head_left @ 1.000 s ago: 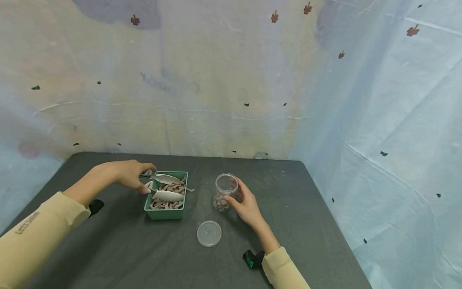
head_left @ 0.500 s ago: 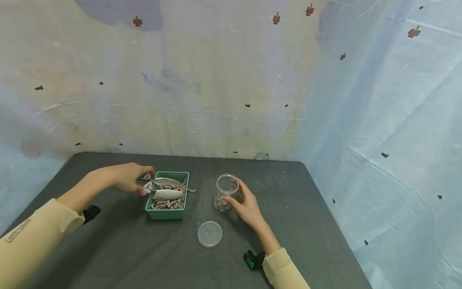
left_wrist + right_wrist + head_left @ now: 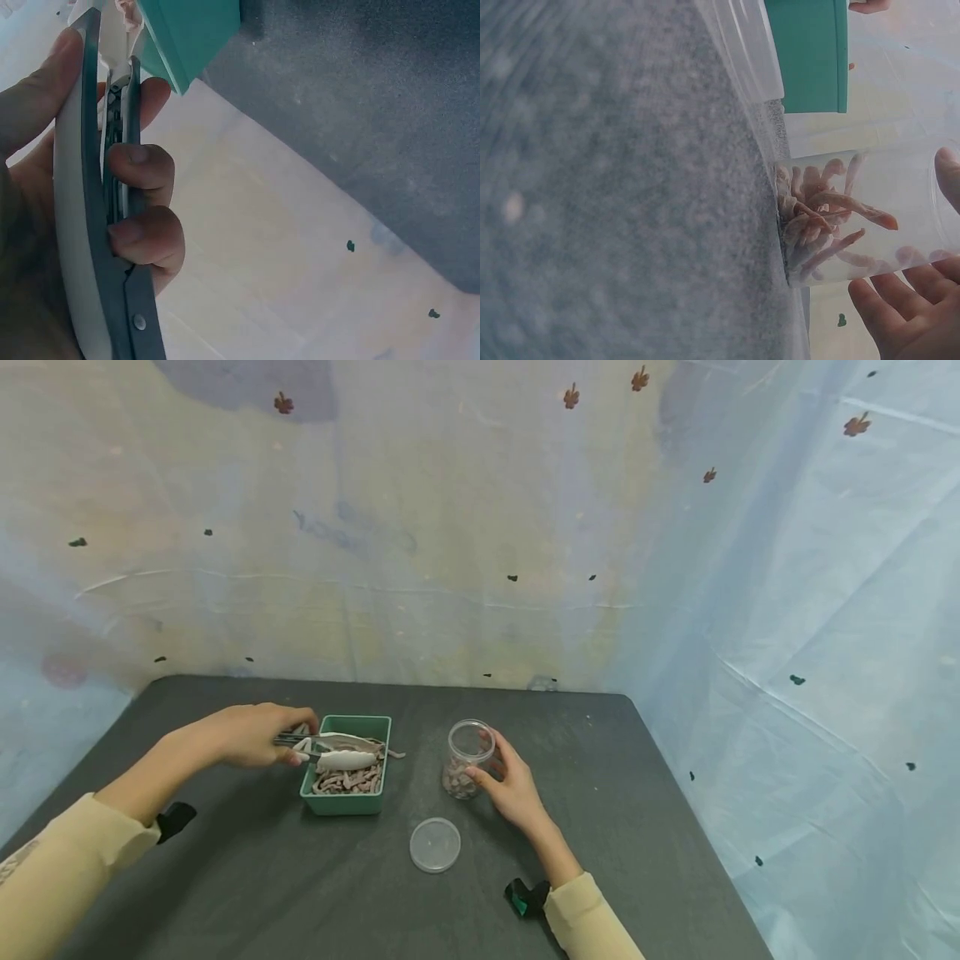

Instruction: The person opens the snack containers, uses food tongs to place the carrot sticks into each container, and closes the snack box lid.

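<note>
My left hand grips a pair of tongs, its fingers curled round the handles. The pale tong heads lie over brownish strips in a green box, with some strips between them. My right hand holds a clear jar upright on the table, thumb on the near side and fingers behind. In the right wrist view, similar strips fill the bottom of the jar.
A round clear lid lies on the dark table, in front of the jar. One strip hangs over the box's right edge. A patterned sheet rises behind the table and along its right side.
My left hand has moved slightly left and down with the tongs, whose heads have come closer together over the strips. My right hand and the jar stay in place.
</note>
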